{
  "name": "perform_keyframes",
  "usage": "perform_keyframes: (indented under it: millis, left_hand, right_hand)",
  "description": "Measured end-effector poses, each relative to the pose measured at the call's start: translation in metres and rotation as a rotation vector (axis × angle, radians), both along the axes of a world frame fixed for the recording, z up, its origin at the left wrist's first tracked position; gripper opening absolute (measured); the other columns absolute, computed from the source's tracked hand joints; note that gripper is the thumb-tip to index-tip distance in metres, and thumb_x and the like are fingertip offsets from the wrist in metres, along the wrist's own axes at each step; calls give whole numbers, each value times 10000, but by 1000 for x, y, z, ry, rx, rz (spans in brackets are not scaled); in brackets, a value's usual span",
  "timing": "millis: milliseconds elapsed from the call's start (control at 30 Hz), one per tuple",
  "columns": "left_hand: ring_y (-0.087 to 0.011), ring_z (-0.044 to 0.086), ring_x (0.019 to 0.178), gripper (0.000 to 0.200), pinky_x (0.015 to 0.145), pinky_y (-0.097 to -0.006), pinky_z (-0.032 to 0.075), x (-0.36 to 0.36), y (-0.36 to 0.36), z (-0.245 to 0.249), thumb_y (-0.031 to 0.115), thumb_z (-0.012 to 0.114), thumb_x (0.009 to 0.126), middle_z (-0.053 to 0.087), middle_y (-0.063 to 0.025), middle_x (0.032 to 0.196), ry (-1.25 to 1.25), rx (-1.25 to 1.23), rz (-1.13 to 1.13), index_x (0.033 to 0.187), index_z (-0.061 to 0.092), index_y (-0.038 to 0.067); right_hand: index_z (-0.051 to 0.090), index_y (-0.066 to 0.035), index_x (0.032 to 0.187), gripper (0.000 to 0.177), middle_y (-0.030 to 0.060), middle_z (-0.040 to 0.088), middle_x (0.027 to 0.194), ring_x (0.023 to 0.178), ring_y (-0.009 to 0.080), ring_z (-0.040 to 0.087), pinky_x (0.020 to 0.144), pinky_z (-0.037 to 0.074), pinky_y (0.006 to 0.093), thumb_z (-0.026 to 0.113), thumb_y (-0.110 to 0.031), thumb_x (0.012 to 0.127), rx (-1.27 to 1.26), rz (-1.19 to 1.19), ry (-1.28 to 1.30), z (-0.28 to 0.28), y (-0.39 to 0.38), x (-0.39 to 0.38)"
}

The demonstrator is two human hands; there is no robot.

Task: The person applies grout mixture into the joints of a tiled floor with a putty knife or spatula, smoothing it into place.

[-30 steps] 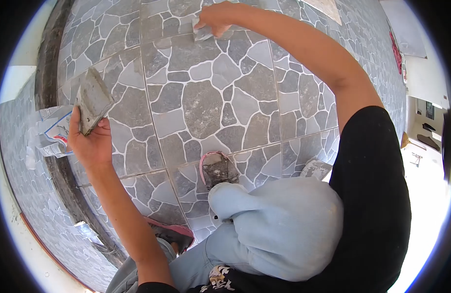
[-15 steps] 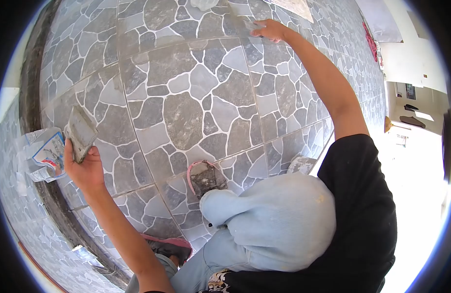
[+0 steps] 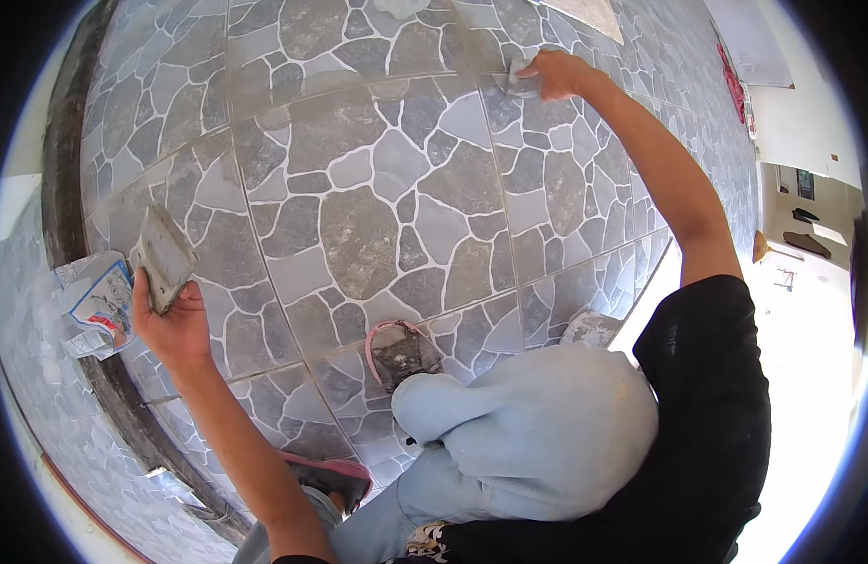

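A flat, grey-smeared slab (image 3: 167,256) is gripped in my left hand (image 3: 175,324), held up at the left over the stone-patterned tiles (image 3: 359,240). Far out at the upper right, my right hand (image 3: 561,75) pinches a small thin greyish piece (image 3: 523,80) against the tile surface, close to a joint between tiles. The piece is partly hidden by the fingers, so its exact shape does not show.
A crumpled printed bag (image 3: 100,305) lies by a dark beam (image 3: 65,207) on the left. A whitish lump (image 3: 401,7) is at the top, a pale board (image 3: 589,14) at the upper right. A grey-white object (image 3: 591,329) sits beyond my knee. My shoe (image 3: 401,352) rests on the tiles.
My right hand has moved a little right and down with the small piece, and its fingers are turned differently. My left hand still holds the slab, with a slight shift in the view.
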State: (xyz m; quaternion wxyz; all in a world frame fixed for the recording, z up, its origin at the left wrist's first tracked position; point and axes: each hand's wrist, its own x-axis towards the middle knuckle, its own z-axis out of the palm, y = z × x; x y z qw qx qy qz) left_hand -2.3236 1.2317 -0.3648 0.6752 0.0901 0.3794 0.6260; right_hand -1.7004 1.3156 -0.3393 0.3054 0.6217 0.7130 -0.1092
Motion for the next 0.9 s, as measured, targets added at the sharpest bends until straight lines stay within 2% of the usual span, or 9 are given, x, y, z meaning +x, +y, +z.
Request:
perform_keyframes:
  millis: [67, 133, 200, 333, 400, 500, 567, 867, 900]
  left_hand:
    - [-173, 654, 850, 229, 579, -298, 471, -1, -3, -3, 173, 504, 982, 692, -83, 1067, -40, 1, 19, 1123, 616, 33]
    - [-170, 652, 860, 230, 577, -294, 468, -6, -6, -20, 173, 504, 981, 688, -80, 1080, -24, -32, 29, 1130, 613, 35]
    - [-166, 649, 870, 231, 575, -291, 464, -4, -9, -29, 172, 505, 981, 684, -78, 1092, -2, -71, 13, 1136, 610, 38]
    - [-171, 653, 875, 266, 599, -300, 480, 13, -6, -23, 181, 483, 991, 687, -90, 1097, -48, -66, -55, 1175, 601, 30]
    - [-170, 651, 872, 266, 601, -300, 478, 14, -5, -22, 179, 483, 991, 688, -87, 1089, -48, -65, -53, 1174, 601, 27]
    - [-169, 649, 870, 266, 606, -297, 473, 17, -1, -24, 178, 487, 988, 689, -80, 1078, -12, 0, -57, 1173, 602, 25]
    - [-153, 639, 899, 248, 597, -288, 459, 24, 2, -24, 189, 517, 977, 675, -67, 1106, -39, -32, -28, 1151, 604, 36]
    - [-160, 632, 868, 226, 594, -299, 444, 65, 9, -10, 177, 518, 974, 675, -59, 1084, -145, -8, -147, 1137, 600, 43]
    - [-160, 632, 868, 226, 594, -299, 444, 63, 11, -11, 177, 518, 974, 675, -59, 1084, -145, -4, -148, 1137, 600, 43]
  right_hand:
    - [511, -236, 1403, 639, 223, 602, 1209, 1122, 379, 588, 957, 475, 424, 686, -386, 807, -129, 8, -128, 5, 23, 4]
    - [596, -187, 1322, 594, 213, 630, 1200, 1104, 377, 610, 944, 499, 418, 647, -413, 775, 305, -42, 221, -21, 53, 6]
    - [579, -119, 1337, 611, 235, 656, 1141, 1085, 384, 614, 962, 472, 423, 670, -411, 808, 300, -189, 271, -24, 89, -24]
    - [568, -83, 1314, 607, 197, 647, 1183, 1050, 394, 627, 939, 488, 465, 514, -501, 878, 374, 51, 61, -82, 170, -1]
    - [563, -87, 1318, 620, 204, 645, 1185, 1061, 399, 624, 933, 490, 470, 500, -523, 882, 161, -20, -28, -85, 180, 0]
    - [599, -86, 1273, 605, 222, 624, 1222, 1116, 400, 602, 952, 475, 479, 475, -540, 892, -121, 222, 52, -71, 158, -6]
    - [587, -168, 1331, 626, 224, 664, 1102, 1061, 381, 627, 901, 507, 435, 626, -471, 785, -115, -168, 212, -25, 89, -41]
    - [596, -233, 1330, 586, 138, 666, 1186, 1113, 325, 618, 923, 493, 452, 655, -429, 781, -219, -115, 104, 15, -61, -78]
    - [582, -209, 1342, 570, 205, 636, 1203, 1115, 360, 598, 950, 475, 426, 668, -435, 826, -212, -175, 159, 20, -61, -74]
